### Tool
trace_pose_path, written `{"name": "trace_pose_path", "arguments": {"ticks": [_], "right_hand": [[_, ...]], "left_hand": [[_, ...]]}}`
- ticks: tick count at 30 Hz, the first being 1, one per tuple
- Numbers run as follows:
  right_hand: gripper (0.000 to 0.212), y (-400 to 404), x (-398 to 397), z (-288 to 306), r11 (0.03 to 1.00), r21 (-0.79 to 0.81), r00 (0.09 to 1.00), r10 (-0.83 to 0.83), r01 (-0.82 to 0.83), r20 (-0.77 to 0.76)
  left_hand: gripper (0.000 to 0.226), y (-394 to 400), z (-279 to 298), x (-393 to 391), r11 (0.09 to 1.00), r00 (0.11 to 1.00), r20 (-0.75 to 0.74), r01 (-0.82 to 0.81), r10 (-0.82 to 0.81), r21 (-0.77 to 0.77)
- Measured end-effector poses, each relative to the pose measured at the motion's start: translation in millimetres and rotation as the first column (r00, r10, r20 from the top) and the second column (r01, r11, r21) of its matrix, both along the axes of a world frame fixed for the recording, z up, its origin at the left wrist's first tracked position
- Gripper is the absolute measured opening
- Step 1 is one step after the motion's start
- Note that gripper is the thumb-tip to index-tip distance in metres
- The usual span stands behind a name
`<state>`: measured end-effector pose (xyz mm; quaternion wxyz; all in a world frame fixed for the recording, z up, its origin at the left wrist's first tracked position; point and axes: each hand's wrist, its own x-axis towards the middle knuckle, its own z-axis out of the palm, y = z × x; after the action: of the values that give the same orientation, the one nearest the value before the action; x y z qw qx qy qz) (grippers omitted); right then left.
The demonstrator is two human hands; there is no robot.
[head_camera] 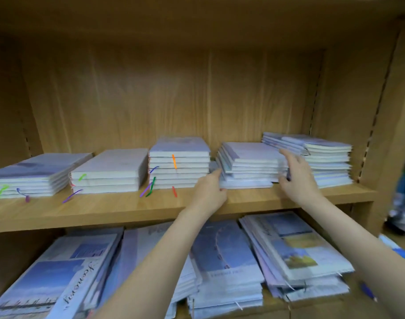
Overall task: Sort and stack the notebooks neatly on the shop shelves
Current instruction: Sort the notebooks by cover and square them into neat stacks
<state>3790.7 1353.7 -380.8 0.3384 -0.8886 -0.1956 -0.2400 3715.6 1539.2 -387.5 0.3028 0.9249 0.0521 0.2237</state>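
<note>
Two hands at a loose notebook stack (247, 165) on the upper wooden shelf (128, 209).

The left hand (209, 192) presses the stack's left side; whether its fingers curl round anything I cannot tell. The right hand (297, 176) lies on the right edge, fingers fairly straight. Motion blur softens everything. One cover on the lower shelf (79, 284) reads "Memory", seen upside down; other cover lettering is unreadable. The lower stacks are cut off by the frame and the forearms.

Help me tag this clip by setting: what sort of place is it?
Probably a stationery shop's display shelving: a wooden shelf with adjustable peg slots, several notebook stacks with ribbon markers, and more notebooks on the shelf below.
</note>
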Motion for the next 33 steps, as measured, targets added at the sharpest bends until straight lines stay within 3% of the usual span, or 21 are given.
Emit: {"name": "trace_pose_path", "arguments": {"ticks": [2,5,8,12,14,17,21,24,27,30,33], "right_hand": [[0.064,2,7,1,0.999,-0.018,0.998,-0.041,0.040,-0.046],[0.085,12,12,4,0.997,-0.074,0.988,-0.040,0.030,-0.147],[0.096,24,13,-4,1.000,-0.029,0.986,-0.015,0.010,-0.166],[0.095,20,16,-12,0.997,0.069,0.999,0.026,-0.023,-0.045],[0.102,15,19,-8,0.993,0.110,0.994,0.051,-0.040,-0.100],[0.115,17,25,-2,0.992,0.040,0.965,0.123,-0.117,-0.233],[0.099,19,25,-6,0.991,0.067,0.981,0.129,-0.120,-0.146],[0.088,15,20,-10,0.986,0.106,0.988,0.138,-0.130,-0.065],[0.092,7,20,-8,0.980,0.139,0.982,0.157,-0.143,-0.100],[0.112,2,21,-4,0.975,0.141,0.967,0.196,-0.174,-0.163],[0.118,4,20,-2,0.979,0.106,0.962,0.190,-0.172,-0.194]], "left_hand": [[0.055,-4,6,7,0.996,0.995,-0.101,0.017,-0.008,0.083],[0.061,1,10,16,0.995,0.991,-0.135,0.027,-0.013,0.099],[0.065,3,3,21,0.998,0.999,-0.050,-0.005,0.007,0.055],[0.066,4,-5,25,0.993,0.993,0.079,-0.081,0.088,-0.085],[0.064,5,-5,27,0.992,0.994,0.067,-0.084,0.090,-0.094],[0.055,5,-5,28,0.997,0.995,0.078,-0.065,0.067,-0.033],[0.057,6,-4,26,0.998,0.994,0.092,-0.059,0.061,-0.021],[0.057,8,-3,18,0.989,0.992,0.127,-0.006,0.026,-0.151],[0.062,8,-4,11,0.968,0.988,0.154,0.041,-0.002,-0.246],[0.062,7,-7,13,0.978,0.990,0.139,0.041,-0.012,-0.204],[0.052,7,-6,16,0.999,0.997,0.071,0.008,-0.004,-0.049]]}}
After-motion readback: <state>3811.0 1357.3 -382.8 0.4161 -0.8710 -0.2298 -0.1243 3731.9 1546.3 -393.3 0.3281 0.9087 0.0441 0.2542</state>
